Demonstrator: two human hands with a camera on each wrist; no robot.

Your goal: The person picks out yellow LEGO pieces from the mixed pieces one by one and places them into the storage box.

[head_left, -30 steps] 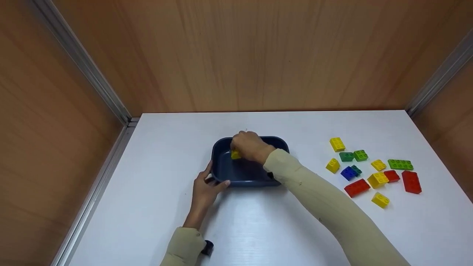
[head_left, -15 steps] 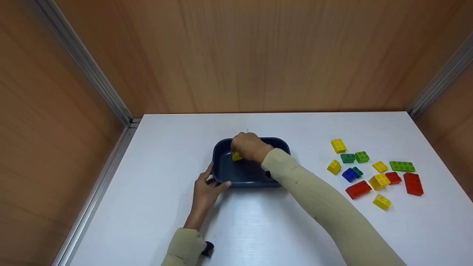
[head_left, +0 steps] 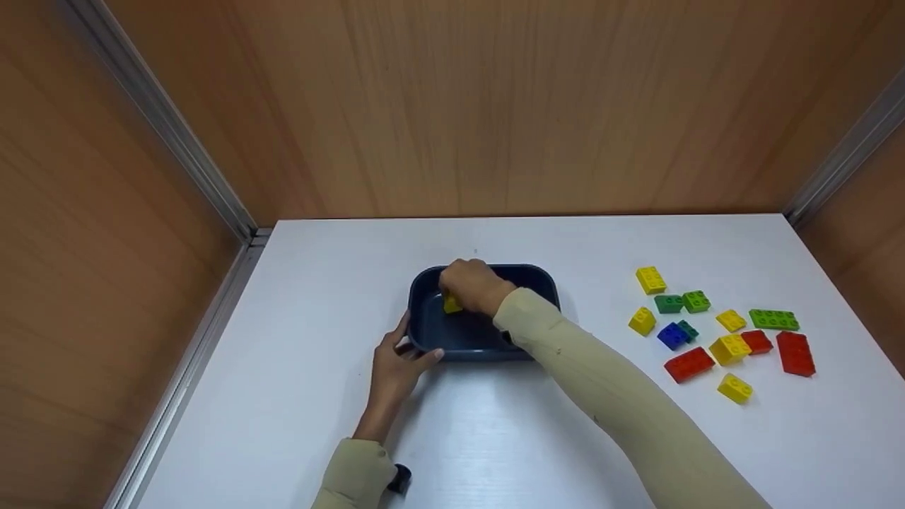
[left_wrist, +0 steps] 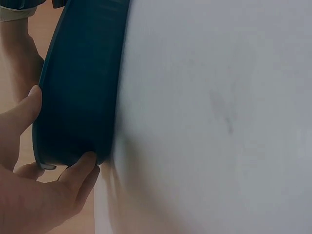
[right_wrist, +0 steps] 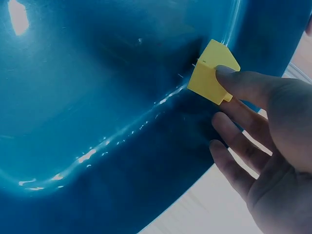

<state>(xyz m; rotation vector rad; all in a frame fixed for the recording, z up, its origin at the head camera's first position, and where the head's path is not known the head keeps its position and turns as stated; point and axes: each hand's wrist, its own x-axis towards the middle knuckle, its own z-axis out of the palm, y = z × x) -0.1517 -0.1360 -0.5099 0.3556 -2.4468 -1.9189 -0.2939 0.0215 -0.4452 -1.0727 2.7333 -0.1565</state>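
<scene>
In the head view a dark blue rectangular tray sits on the white table. My left hand holds its near left corner, thumb at the front wall and fingers along the left wall. The left wrist view shows that hand touching the outside of the tray. Reaching into the tray, my right hand pinches a yellow toy brick near the far left. Thumb and index finger hold the yellow brick in the right wrist view, low by the tray wall; the other fingers are bent loosely.
To the right lie several loose toy bricks: yellow, red, blue, dark green and light green. A wooden panel rises behind the table. More wooden panels stand left and right.
My right hand has shifted slightly left and nearer within the tray, still pinching the yellow brick. The left hand keeps its hold on the tray. The head view has shifted slightly.
</scene>
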